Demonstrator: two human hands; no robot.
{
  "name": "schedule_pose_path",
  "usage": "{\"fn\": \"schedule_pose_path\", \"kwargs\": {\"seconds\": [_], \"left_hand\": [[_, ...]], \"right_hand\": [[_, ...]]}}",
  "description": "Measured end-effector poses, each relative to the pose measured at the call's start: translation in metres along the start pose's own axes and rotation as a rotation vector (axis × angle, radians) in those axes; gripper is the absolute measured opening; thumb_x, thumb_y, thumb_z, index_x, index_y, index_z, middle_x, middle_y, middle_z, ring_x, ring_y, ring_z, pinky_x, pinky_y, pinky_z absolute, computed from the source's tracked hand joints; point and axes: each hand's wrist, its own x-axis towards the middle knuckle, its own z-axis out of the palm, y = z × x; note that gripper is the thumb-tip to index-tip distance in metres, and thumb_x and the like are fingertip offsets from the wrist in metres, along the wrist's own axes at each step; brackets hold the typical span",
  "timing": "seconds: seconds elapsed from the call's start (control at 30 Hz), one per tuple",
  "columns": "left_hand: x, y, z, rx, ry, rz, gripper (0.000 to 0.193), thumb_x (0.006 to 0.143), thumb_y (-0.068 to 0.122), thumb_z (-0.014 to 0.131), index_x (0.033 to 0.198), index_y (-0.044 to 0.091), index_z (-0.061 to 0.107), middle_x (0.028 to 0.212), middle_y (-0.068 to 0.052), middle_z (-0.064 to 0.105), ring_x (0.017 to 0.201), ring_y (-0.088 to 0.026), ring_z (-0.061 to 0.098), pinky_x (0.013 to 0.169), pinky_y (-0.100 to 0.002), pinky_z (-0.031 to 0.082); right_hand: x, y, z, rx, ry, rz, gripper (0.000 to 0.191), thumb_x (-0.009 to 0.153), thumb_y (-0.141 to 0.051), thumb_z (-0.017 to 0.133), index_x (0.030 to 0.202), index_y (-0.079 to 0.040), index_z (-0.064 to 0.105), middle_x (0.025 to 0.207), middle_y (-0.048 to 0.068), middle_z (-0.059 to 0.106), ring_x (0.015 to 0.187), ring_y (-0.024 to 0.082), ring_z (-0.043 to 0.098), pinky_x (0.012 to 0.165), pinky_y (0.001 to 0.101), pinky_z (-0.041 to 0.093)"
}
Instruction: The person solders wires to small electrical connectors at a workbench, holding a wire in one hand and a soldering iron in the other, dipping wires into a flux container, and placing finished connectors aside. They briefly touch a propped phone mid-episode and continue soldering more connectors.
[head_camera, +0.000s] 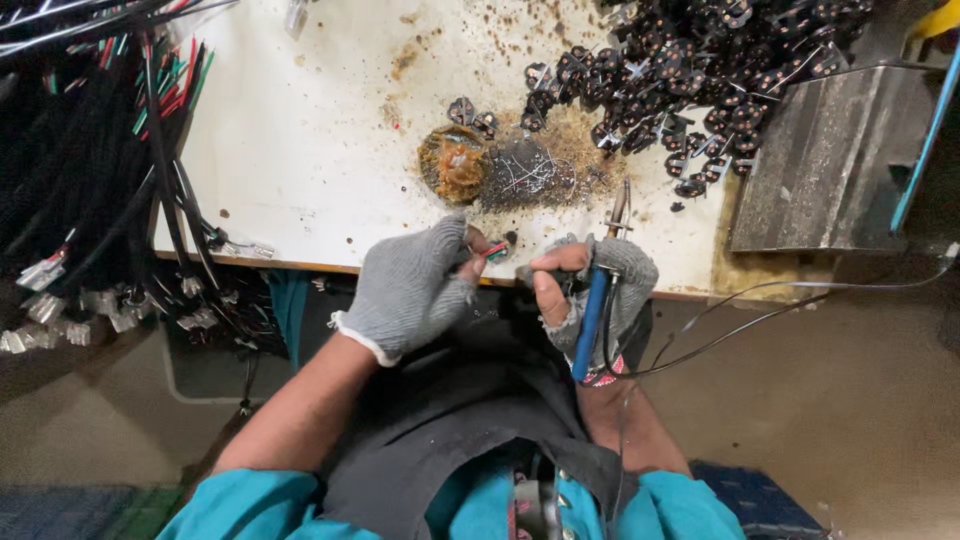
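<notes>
Left hand (412, 290), grey fingerless glove, grip closed on a small bunch of wire ends (495, 251) – red and green tips showing between thumb and fingers. Held just off the near edge of the desk (300, 150), in front of the torso.

Right hand (590, 290), same kind of glove, grip closed around a soldering iron (592, 320) with a blue handle. Metal tip points up and away over the desk edge, close to the wire ends; can't tell if it touches them. Iron's black cord (760, 310) loops off to the right.

Just beyond the hands on the desk: a rust-orange lump of scouring wool (452, 162) touching a dark wire-mesh pad (525, 175), with brown residue and crumbs around both. Desk top is white and heavily stained there.

Further back and right: a big pile of small black plug parts (700, 70) with metal pins, spilling toward the mesh pad.

Right edge: a grey metal block (825, 165) resting at the desk corner, blue rod (925, 140) beside it.

Left side: bundles of black cables (80, 160) hanging off the desk, red and green cores exposed, white connectors (45, 305) at the lower ends.

Person wears teal sleeves and a dark apron (450, 430).
</notes>
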Motion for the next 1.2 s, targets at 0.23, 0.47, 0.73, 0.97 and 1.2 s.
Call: {"fn": "schedule_pose_path", "kwargs": {"seconds": [0.23,0.47,0.73,0.97,1.2], "left_hand": [[-0.003,0.003,0.004,-0.39,-0.251,-0.116,0.025,0.093,0.032,0.066,0.105,0.01,0.068,0.089,-0.01,0.073,0.085,-0.027,0.073,0.078,-0.037,0.055],[-0.004,0.007,0.014,-0.227,-0.157,-0.009,0.016,0.096,0.026,0.063,0.098,0.011,0.067,0.092,-0.013,0.068,0.089,-0.035,0.068,0.076,-0.043,0.052],[-0.005,0.003,0.02,-0.186,-0.071,0.016,0.011,0.089,0.023,0.07,0.094,0.012,0.071,0.087,-0.011,0.066,0.084,-0.033,0.068,0.072,-0.041,0.052],[-0.005,0.003,0.02,-0.196,-0.051,0.008,0.015,0.086,0.026,0.077,0.09,0.012,0.073,0.084,-0.009,0.067,0.081,-0.029,0.068,0.07,-0.039,0.052],[-0.008,-0.005,0.027,-0.153,-0.006,0.022,0.014,0.083,0.025,0.081,0.088,0.013,0.076,0.079,-0.008,0.066,0.077,-0.028,0.068,0.067,-0.039,0.052]], "right_hand": [[0.014,0.003,0.008,0.177,0.003,-0.107,0.044,0.086,-0.023,0.09,0.105,-0.005,0.055,0.092,0.008,0.072,0.089,0.018,0.072,0.085,0.0327,0.058],[0.005,0.013,0.007,0.171,-0.018,-0.101,0.032,0.092,-0.012,0.084,0.109,-0.007,0.057,0.086,0.013,0.076,0.084,0.02,0.075,0.08,0.0331,0.061],[0.004,0.007,0.005,0.303,-0.024,-0.032,0.04,0.096,-0.007,0.083,0.119,-0.009,0.05,0.095,0.012,0.074,0.088,0.02,0.075,0.08,0.0322,0.062],[-0.009,0.028,0.01,0.271,-0.026,-0.125,0.058,0.096,-0.001,0.078,0.131,-0.017,0.034,0.099,0.013,0.073,0.086,0.019,0.075,0.079,0.0324,0.061],[-0.018,0.043,0.017,0.322,0.011,-0.07,0.058,0.094,0.001,0.079,0.128,-0.018,0.036,0.097,0.013,0.073,0.087,0.02,0.075,0.079,0.0323,0.062]]}}
